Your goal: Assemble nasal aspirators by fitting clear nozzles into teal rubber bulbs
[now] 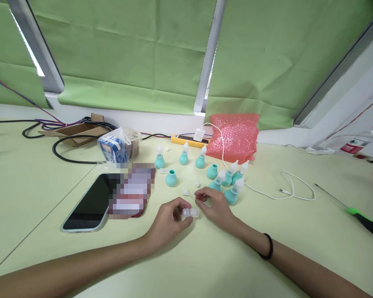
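My left hand point(169, 219) rests on the pale table with its fingers curled round a small clear plastic part point(190, 212). My right hand point(214, 205) lies just beside it, fingers pinched on something small I cannot make out. A black band sits on the right wrist point(268, 247). Just beyond the hands stand several small teal rubber bulbs point(171, 178), some fitted with clear pointed tips point(233, 167). Loose clear tips point(186, 192) lie between the bulbs and my hands.
A black phone point(88, 203) lies at the left, next to a blurred-out item. Behind are a bagged blue pack point(118, 148), a cardboard piece with black cables, a yellow power strip point(189, 140), pink bubble wrap point(234, 136), a white cable point(286, 188) and a green-handled screwdriver point(357, 215).
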Demonstrator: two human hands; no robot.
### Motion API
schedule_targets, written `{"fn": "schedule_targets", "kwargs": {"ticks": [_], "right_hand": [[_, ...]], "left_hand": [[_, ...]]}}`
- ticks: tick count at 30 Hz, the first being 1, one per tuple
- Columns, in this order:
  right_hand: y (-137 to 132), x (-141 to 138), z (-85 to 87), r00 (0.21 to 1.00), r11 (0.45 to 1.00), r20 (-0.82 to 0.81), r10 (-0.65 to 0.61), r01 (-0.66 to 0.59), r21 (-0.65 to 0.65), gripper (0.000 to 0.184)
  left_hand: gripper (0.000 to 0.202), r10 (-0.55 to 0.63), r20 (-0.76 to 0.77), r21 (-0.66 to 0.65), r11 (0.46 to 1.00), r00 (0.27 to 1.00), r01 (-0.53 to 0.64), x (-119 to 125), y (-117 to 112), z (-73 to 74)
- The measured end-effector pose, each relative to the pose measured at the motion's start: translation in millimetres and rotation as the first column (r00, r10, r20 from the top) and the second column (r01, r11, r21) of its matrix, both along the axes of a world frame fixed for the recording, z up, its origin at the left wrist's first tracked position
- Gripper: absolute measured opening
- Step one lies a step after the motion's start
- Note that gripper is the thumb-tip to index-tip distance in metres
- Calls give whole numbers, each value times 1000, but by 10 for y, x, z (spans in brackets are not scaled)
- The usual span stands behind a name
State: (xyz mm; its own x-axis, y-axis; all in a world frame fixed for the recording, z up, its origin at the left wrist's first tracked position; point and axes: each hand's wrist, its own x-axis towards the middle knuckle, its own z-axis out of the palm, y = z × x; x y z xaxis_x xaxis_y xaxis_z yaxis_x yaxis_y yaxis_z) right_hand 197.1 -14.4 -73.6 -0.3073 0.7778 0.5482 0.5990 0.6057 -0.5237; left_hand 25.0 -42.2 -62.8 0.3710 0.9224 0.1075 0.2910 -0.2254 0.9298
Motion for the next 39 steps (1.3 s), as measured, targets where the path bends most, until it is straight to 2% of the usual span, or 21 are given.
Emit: {"fn": "schedule_targets", "kwargs": {"ticks": [6,20,24,27,29,34,39], "right_hand": [[-14,-7,6,999,999,4,-39,39,-9,19],[-30,-23,40,996,997,-49,74,-73,11,15],[-58,-39,81,978,995,-185,99,-100,5,10],[-93,-41,128,923,984,-357,141,-170,-50,8],[-121,-43,153,903,980,-403,150,-188,-57,9],[-181,-76,185,920,978,-336,201,-207,20,13],[-201,-96,194,934,983,-307,181,-165,78,11]], "left_hand": [[9,-19,5,2,1000,1000,19,6,-6,36],[11,34,23,74,997,999,-36,-2,10,12],[12,36,37,80,996,999,-39,-4,15,-12],[15,44,6,56,997,999,-44,-3,19,-21],[16,53,-10,52,997,999,-52,-2,20,-18],[14,56,-19,62,997,998,-55,0,17,0],[14,56,-14,69,996,998,-55,4,10,18]]}}
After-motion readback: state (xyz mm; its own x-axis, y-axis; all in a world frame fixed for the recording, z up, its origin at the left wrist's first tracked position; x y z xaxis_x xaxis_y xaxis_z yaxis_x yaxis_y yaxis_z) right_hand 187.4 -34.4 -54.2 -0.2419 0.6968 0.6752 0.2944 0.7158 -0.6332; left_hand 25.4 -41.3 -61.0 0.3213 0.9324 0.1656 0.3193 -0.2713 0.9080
